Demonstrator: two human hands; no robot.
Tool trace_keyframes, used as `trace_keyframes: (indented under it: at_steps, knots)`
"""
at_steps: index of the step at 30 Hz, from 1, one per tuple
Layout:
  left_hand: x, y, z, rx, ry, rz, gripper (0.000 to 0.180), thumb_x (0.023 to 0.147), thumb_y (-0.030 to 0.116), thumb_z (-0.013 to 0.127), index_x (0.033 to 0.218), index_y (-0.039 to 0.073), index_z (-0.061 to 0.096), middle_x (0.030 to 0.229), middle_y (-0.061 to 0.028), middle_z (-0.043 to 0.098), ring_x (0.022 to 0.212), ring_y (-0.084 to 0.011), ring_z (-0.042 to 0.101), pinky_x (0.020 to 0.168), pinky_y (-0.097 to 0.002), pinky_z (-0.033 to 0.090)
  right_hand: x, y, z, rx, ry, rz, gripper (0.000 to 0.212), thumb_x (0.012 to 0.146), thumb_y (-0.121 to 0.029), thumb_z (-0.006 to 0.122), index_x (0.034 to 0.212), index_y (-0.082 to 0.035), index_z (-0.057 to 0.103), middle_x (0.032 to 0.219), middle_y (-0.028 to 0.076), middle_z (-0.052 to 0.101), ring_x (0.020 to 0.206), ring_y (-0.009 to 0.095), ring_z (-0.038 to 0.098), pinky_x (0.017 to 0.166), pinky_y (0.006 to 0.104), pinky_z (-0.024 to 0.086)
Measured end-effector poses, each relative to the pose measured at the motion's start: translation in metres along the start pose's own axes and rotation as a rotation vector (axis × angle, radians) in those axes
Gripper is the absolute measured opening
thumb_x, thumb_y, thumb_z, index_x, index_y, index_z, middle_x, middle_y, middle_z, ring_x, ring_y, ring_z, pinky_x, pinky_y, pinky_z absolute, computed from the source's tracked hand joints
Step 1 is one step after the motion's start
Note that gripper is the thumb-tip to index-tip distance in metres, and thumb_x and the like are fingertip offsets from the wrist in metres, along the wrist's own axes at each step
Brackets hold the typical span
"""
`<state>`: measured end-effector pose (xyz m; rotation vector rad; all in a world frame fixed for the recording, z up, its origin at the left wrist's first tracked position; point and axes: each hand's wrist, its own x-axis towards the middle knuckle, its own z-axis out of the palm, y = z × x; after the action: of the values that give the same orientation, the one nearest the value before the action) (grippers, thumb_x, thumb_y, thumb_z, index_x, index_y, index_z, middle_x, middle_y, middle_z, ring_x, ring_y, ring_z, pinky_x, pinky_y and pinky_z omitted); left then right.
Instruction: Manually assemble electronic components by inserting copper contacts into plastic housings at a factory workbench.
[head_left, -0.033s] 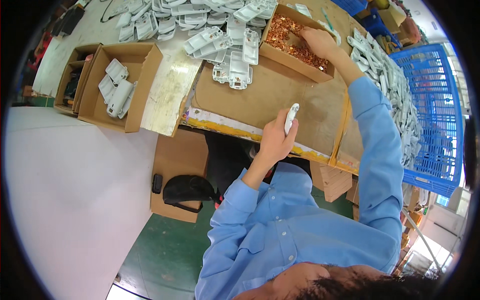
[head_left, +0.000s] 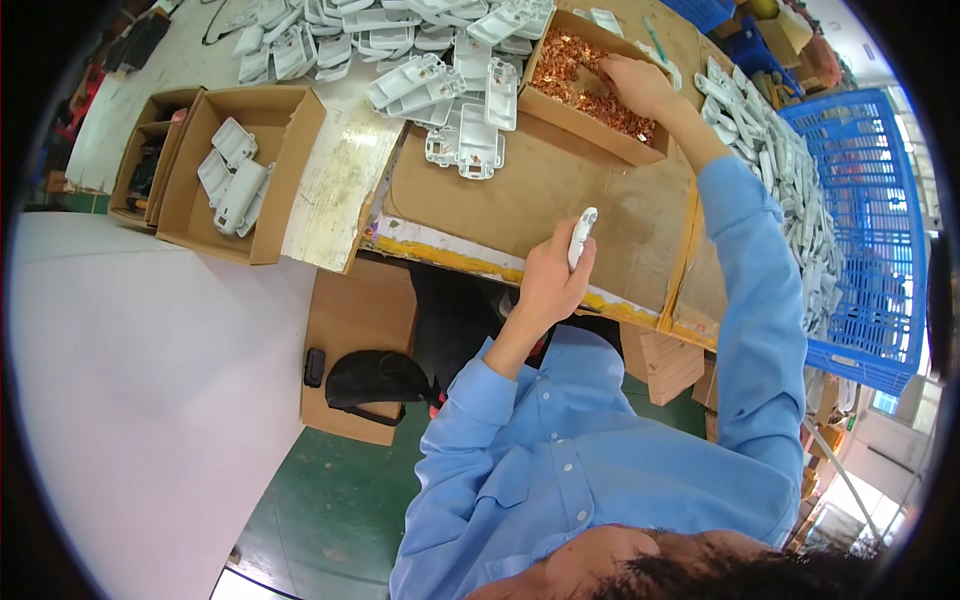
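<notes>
My left hand [head_left: 553,275] is closed around a slim white plastic casing [head_left: 581,238], held upright just above the table's front edge. Farther off to the right, my right hand [head_left: 640,88] reaches over the rim of a cardboard box. Its fingers are bent together down among small copper-coloured metal pieces [head_left: 570,72]; the fingertips are partly hidden, so what they pinch cannot be made out. The cardboard box [head_left: 590,127] sits slanted on the brown tabletop. Left of it lie white plastic casings [head_left: 478,140], some with small copper bits in them.
More white casings are heaped at the back [head_left: 380,35]. At left, an open carton [head_left: 285,165] holds several white parts. On the right, a pile of slim white parts [head_left: 775,170] lies against a blue plastic crate [head_left: 865,200]. A black bag [head_left: 375,380] rests on cardboard below the table.
</notes>
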<state>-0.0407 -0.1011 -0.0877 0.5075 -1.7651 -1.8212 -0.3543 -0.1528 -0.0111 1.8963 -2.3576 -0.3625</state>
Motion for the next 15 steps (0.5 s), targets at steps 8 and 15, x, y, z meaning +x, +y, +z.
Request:
trace_keyframes:
  at_steps: [8, 15]
  knots:
    - [0.001, 0.006, 0.001, -0.084, 0.050, -0.104, 0.047, 0.094, 0.018, 0.053, 0.135, 0.003, 0.036, 0.076, -0.0111, 0.065, 0.063, -0.0252, 0.065, 0.061, -0.0371, 0.051, -0.063, -0.013, -0.033, 0.592, 0.124, 0.093, 0.010, 0.093, -0.013, 0.055, 0.096, -0.004, 0.056, 0.083, 0.012, 0.061, 0.073, 0.024, 0.057, 0.066, 0.0356, 0.045]
    - [-0.001, 0.007, 0.005, -0.154, 0.066, -0.105, 0.036, 0.093, 0.012, 0.052, 0.124, -0.001, 0.044, 0.077, -0.0089, 0.067, 0.063, -0.0139, 0.062, 0.060, -0.0289, 0.050, -0.184, -0.049, -0.027, 1.149, 0.055, 0.213, 0.006, 0.097, -0.010, 0.051, 0.098, -0.005, 0.053, 0.075, -0.002, 0.047, 0.065, 0.006, 0.047, 0.058, 0.0241, 0.040]
